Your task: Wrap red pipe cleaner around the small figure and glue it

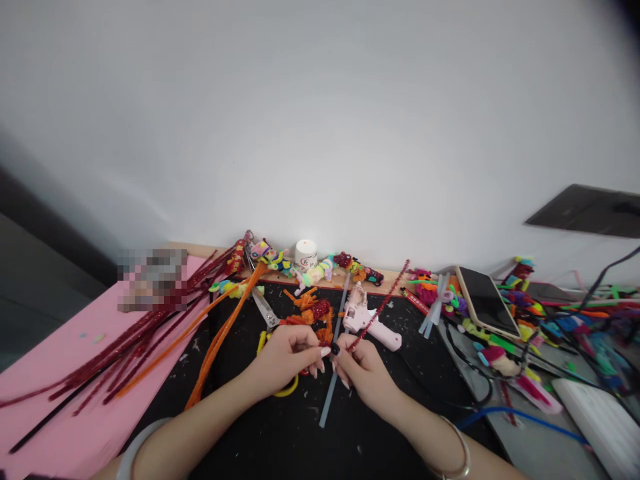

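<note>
A red tinsel pipe cleaner (385, 301) slants up and to the right from between my fingers. My right hand (367, 373) pinches it near its lower end. The fingertips of my left hand (287, 353) are closed on that same end, almost touching the right fingertips. Just behind the hands lies a pale pink glue gun (383, 332). A translucent glue stick (329, 400) shows below my fingers on the black mat (280, 440). Scissors (265, 308) with yellow handles lie partly under my left hand. Beyond it is an orange and red pipe-cleaner piece (316, 311).
Red pipe cleaners (145, 333) and orange ones (225, 340) spread over a pink surface (30, 400) at left. A white round container (306, 255) and colourful figures line the wall. At right are a phone (487, 303), glue sticks (434, 310), cables and a white box (600, 427).
</note>
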Available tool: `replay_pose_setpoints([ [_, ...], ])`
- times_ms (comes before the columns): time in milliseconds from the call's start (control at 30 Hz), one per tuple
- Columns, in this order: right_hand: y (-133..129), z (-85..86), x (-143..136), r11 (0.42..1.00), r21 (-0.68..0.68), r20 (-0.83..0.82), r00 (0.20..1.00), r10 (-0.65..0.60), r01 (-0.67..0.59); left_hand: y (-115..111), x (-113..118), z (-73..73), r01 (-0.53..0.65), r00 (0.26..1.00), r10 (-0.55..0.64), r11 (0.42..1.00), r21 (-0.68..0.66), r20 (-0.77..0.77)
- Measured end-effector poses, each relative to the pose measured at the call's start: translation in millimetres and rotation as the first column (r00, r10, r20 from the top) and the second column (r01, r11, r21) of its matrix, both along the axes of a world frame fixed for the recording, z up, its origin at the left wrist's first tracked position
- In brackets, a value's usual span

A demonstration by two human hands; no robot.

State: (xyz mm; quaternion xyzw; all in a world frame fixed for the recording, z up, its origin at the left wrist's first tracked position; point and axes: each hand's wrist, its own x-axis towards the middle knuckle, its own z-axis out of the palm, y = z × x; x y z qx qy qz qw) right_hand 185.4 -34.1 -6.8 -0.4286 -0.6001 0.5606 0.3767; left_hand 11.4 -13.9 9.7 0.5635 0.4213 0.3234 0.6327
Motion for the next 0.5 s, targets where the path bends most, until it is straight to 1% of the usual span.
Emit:
replay_pose_setpoints([
  [500, -0.2, 1.4, 0.4, 1.0, -0.002, 0.015, 1.0, 0.0, 0.0, 0.4, -0.3, -2.1, 0.011, 1.0, -0.011, 1.0, 0.002, 0.005],
])
